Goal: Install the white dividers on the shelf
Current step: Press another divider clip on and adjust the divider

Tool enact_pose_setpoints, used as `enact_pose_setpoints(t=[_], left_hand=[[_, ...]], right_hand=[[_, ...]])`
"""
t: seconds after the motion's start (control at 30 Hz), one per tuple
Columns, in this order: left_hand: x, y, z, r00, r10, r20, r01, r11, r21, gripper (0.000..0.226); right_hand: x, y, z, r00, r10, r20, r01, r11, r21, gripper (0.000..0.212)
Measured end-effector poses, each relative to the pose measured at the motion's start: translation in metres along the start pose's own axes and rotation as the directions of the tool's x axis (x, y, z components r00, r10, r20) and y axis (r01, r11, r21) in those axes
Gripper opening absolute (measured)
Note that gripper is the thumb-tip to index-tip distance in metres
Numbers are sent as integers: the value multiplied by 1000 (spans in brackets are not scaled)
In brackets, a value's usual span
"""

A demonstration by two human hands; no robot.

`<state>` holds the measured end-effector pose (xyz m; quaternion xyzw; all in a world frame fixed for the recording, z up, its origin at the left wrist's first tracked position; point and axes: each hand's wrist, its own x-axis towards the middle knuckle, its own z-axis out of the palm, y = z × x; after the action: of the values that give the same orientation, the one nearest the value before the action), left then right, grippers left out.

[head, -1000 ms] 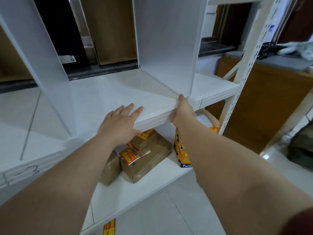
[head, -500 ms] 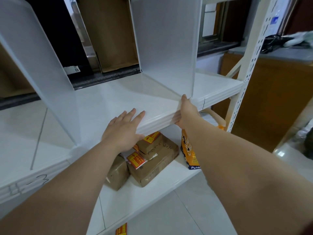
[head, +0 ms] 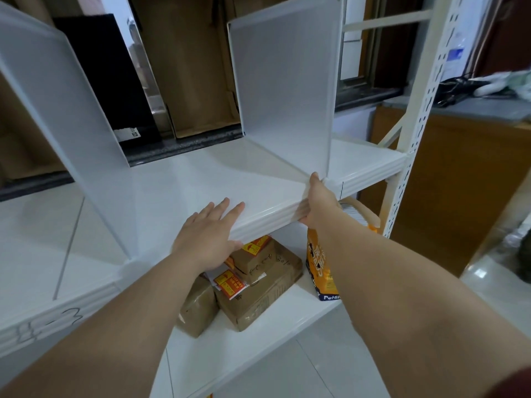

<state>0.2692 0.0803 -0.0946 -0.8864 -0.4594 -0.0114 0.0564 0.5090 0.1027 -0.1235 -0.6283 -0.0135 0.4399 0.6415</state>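
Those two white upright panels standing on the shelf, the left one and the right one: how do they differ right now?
The right divider has the right hand gripping the shelf edge at its front foot; the left divider stands untouched. The left hand lies flat on the shelf between them. The left divider is partly cut off by the picture's edge; the right shows whole. Both are white, upright and run front to back.

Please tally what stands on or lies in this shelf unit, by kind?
White dividers: 2 (left one, right one)
Brown parcels: 3 ()
Orange bag: 1
Total: 6
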Motion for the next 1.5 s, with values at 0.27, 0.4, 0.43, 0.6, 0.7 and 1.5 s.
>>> enact_pose_setpoints(t=[0.27,0.4,0.43,0.6,0.7,1.5], left_hand=[[-1,2,-2,1000,-7,9,7,1000,3,76],[-1,0,1,1000,-17,7,17,999,-30,75],[-1,0,2,1000,-17,6,17,999,-34,75],[-1,1,2,1000,-23,9,23,1000,-21,75],[-1,1,2,1000,-18,8,19,999,-27,75],[0,-2,0,1000,-18,7,18,998,-52,77]], right_hand=[[38,1,-5,1000,4,21,-2,995,-101,120],[27,-1,-4,999,-3,51,7,997,-75,102],[31,-1,-5,999,3,54,1,997,-76,104],[36,-4,-5,999,18,44,-15,997,-77,110],[27,-7,-6,999,16,33,-14,999,-53,99],[2,-13,-12,999,38,-2,-38,999,-29,92]])
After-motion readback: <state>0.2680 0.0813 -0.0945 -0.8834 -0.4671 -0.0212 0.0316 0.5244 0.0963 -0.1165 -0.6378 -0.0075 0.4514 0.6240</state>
